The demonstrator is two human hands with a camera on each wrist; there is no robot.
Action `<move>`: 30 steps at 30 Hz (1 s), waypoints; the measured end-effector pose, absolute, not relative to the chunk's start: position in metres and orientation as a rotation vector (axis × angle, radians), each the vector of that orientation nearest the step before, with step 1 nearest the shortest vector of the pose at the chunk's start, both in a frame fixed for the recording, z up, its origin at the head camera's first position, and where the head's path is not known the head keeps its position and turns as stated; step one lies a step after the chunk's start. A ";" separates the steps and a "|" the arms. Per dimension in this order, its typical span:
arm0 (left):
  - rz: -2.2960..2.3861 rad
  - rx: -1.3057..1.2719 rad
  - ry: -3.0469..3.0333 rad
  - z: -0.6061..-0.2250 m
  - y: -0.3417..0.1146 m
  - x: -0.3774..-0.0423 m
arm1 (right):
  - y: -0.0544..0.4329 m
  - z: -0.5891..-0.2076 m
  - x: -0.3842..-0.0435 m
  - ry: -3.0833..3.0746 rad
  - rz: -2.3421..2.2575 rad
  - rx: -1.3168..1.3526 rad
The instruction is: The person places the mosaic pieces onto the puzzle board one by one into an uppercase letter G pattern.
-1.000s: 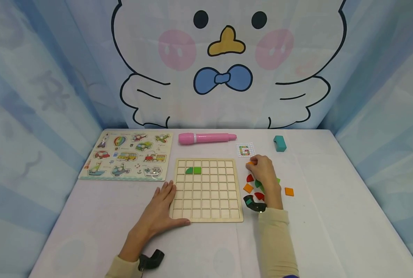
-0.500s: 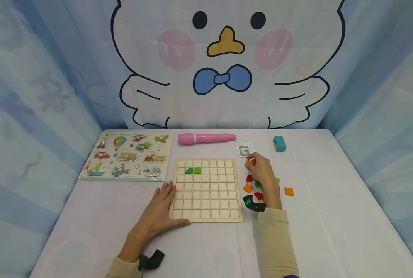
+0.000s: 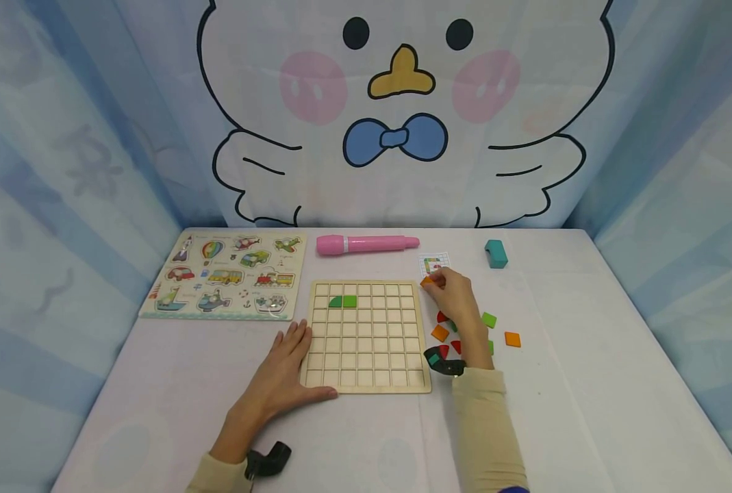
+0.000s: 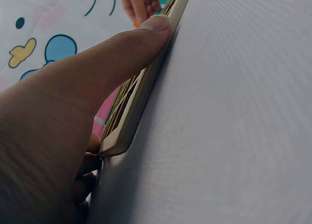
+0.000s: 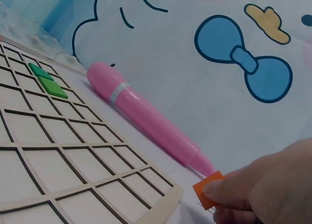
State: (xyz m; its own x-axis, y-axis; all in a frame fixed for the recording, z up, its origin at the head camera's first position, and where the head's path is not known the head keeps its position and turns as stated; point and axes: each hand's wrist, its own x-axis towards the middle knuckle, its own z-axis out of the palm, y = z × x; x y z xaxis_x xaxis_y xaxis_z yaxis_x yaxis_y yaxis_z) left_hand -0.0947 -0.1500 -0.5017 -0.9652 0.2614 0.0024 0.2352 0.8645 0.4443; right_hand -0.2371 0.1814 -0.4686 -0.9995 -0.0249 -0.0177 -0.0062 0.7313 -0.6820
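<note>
My right hand [image 3: 455,298] pinches an orange square tile [image 5: 208,190] between thumb and finger, just off the far right corner of the wooden grid board [image 3: 372,342]. At the board's near left corner rests my left hand [image 3: 279,373], its fingers straight along the left side and the thumb [image 4: 131,46] on the front edge. Two tiles lie side by side in the grid's second row: a dark green quarter-round one [image 3: 335,302] and a light green square [image 3: 350,301]. The small pattern card [image 3: 430,260] is behind my right hand, which partly covers it.
Loose tiles lie right of the board, including an orange square [image 3: 512,339], a light green square [image 3: 489,320] and red pieces [image 3: 456,346], some under my right wrist. A pink pen-shaped toy [image 3: 372,244], a teal block [image 3: 496,254] and a vehicle picture puzzle [image 3: 224,277] stand farther back.
My right hand has shifted left toward the board with the orange tile, uncovering green tiles behind the wrist. My left hand and the two green tiles on the board stay put.
</note>
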 end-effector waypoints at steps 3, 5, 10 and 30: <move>0.698 0.396 2.975 -0.501 -0.150 -0.095 | 0.175 -0.467 -0.236 2.926 -1.148 -0.076; 0.697 0.395 2.974 -0.501 -0.150 -0.095 | 0.171 -0.466 -0.235 2.939 -1.142 -0.105; 0.705 0.404 2.976 -0.501 -0.150 -0.094 | 0.161 -0.463 -0.234 2.948 -1.141 -0.181; 0.692 0.380 2.959 -0.501 -0.150 -0.094 | 0.126 -0.464 -0.230 2.863 -1.156 -0.360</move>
State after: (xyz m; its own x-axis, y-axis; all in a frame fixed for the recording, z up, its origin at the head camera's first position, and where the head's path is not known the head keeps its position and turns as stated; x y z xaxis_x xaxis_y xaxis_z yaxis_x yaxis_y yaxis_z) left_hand -0.0942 -0.1499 -0.5006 -0.9662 0.2570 -0.0201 0.2215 0.8675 0.4455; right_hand -0.2299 0.1262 -0.4637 -0.9726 -0.2258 0.0557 -0.2012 0.6968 -0.6885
